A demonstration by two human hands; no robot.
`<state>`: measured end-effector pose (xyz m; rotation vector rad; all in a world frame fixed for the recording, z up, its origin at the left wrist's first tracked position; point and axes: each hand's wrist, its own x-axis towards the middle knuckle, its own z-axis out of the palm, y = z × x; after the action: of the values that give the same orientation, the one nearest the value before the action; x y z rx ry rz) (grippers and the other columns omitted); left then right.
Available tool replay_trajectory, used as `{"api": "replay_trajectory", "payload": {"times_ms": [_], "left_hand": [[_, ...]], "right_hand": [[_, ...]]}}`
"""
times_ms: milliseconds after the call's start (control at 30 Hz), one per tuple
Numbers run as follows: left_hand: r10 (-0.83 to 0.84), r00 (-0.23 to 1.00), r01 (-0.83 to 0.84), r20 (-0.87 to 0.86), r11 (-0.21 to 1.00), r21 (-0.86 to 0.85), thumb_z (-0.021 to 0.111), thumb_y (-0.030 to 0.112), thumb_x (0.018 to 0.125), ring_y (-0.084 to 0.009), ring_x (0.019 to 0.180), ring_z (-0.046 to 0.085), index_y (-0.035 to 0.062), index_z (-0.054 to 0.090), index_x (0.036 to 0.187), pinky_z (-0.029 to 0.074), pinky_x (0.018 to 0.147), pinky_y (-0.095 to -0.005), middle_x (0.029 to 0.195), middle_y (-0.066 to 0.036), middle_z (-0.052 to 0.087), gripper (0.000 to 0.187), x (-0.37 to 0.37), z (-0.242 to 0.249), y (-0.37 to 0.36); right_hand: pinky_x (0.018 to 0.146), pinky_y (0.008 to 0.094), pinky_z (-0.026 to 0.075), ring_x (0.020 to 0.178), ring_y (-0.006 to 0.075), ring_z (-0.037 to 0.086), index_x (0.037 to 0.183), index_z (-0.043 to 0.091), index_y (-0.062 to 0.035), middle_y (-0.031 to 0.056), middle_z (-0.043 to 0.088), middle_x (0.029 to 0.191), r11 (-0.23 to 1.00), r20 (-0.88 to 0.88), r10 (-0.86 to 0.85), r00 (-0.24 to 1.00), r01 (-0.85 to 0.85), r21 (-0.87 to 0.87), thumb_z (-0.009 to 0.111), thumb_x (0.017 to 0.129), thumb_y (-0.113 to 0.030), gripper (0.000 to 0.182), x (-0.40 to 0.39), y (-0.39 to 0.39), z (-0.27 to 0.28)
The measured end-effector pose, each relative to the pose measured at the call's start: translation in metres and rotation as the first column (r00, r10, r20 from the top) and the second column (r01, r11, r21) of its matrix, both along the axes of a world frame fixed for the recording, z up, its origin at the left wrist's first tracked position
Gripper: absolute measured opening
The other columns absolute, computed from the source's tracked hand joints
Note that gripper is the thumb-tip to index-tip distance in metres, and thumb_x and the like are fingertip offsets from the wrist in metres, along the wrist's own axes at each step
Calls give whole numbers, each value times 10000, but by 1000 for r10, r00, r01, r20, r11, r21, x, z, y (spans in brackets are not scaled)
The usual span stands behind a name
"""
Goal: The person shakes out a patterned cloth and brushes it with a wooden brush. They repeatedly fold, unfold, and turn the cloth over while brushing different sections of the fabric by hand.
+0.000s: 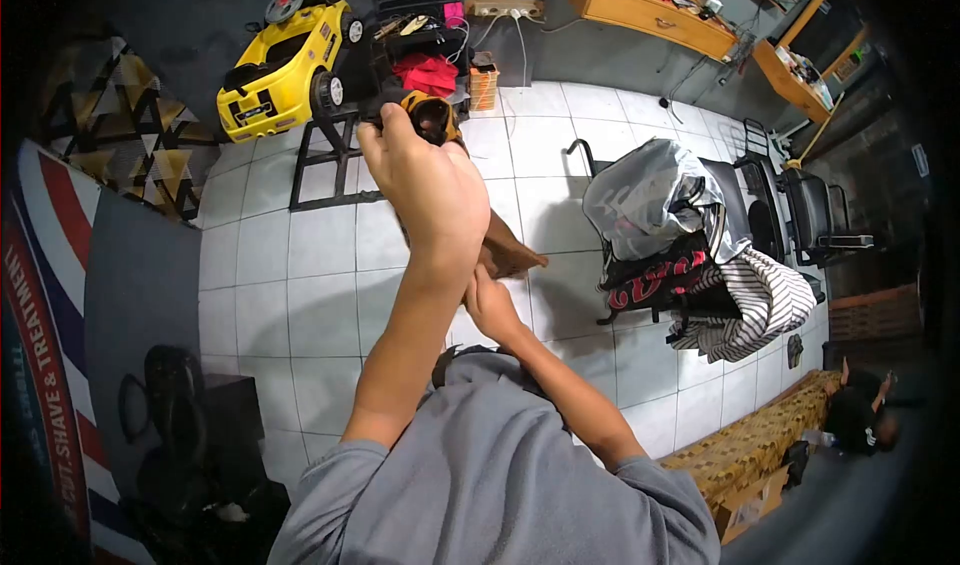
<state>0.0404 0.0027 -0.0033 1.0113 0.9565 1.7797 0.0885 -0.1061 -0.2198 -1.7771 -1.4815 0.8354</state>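
Note:
My left hand (425,180) is raised in front of me, its fingers closed around a black and orange-yellow patterned item (437,115) with a dark glossy front. Its kind is not clear, since the hand covers part of it. Lower and closer to my body, my right hand (493,307) is closed at the lower edge of a brown, leather-like piece (512,249). That piece runs up behind my left wrist, where it is hidden. Whether it joins the patterned item cannot be seen.
A yellow toy car (285,65) rests by a black metal frame (325,165). At right, a barber chair (745,205) bears a clear plastic bag (640,200) and a striped cloth (765,300). Wooden counters (640,15) line the back wall. A person (860,405) is at the lower right.

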Motion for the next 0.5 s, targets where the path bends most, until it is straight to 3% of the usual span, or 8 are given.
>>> {"api": "replay_trajectory", "payload": {"times_ms": [33, 133, 167, 200, 300, 367, 467, 500], "left_hand": [[104, 969, -87, -224, 992, 87, 388, 182, 954, -179, 852, 492, -46, 399, 1053, 427, 776, -301, 960, -85, 467, 249, -4, -3, 3], [170, 981, -160, -92, 981, 112, 394, 193, 952, -151, 870, 517, -13, 407, 1119, 436, 764, -284, 1007, -94, 499, 266, -10, -6, 10], [78, 978, -84, 192, 996, 23, 395, 196, 952, -146, 873, 516, -6, 409, 1113, 434, 766, -280, 1011, -91, 502, 259, -10, 17, 0], [6, 884, 15, 467, 999, -41, 395, 199, 952, -140, 876, 515, 0, 411, 1106, 432, 768, -275, 1016, -89, 504, 252, -10, 30, -5], [77, 914, -70, 399, 997, -32, 397, 205, 955, -125, 875, 487, 6, 401, 1043, 414, 771, -258, 995, -79, 485, 217, -8, 24, -5], [202, 973, -195, 113, 978, -75, 397, 219, 960, -102, 849, 451, 18, 380, 1030, 397, 750, -232, 998, -68, 450, 214, -1, 8, -2], [101, 875, -116, 473, 993, 3, 392, 232, 964, -93, 835, 426, 27, 355, 1009, 391, 731, -227, 999, -60, 423, 213, 18, 16, -5], [102, 887, -105, 450, 994, -19, 389, 238, 966, -87, 830, 403, 37, 332, 980, 388, 722, -223, 978, -53, 415, 210, 22, 18, -9]], "right_hand": [[561, 465, 440, 655, 373, 588, 895, 472, 7, 220, 594, 720, 991, 258, 71, 963, -39, -127, 373, 971, -320, 350, 6, -4, -36], [735, 513, 462, 817, 439, 597, 894, 558, 19, 258, 627, 796, 891, 238, 174, 955, -50, -451, 334, 957, -388, 469, 43, -41, -127], [734, 514, 466, 815, 444, 598, 850, 575, 23, 265, 626, 787, 863, 232, 197, 952, -56, -502, 330, 956, -386, 488, 56, -50, -142], [729, 520, 466, 809, 448, 597, 830, 579, 29, 271, 622, 780, 882, 246, 137, 959, -5, -471, 327, 956, -380, 496, 66, -53, -151], [686, 544, 460, 760, 473, 589, 812, 581, 69, 292, 603, 725, 933, 292, -53, 955, 152, -328, 314, 959, -372, 536, 82, -48, -180], [606, 471, 434, 672, 418, 583, 822, 536, 48, 266, 570, 694, 955, 43, -280, 959, 282, -88, 344, 972, -349, 466, 71, -28, -96], [536, 328, 400, 566, 156, 464, 906, 464, -11, 63, 480, 697, 867, -316, -268, 910, 371, 332, 328, 1001, -250, 292, 34, -4, 26], [562, 296, 413, 597, 166, 489, 970, 446, -24, 41, 508, 732, 923, -652, -191, 734, 360, 134, 334, 1001, -249, 253, 22, -6, 61]]}}
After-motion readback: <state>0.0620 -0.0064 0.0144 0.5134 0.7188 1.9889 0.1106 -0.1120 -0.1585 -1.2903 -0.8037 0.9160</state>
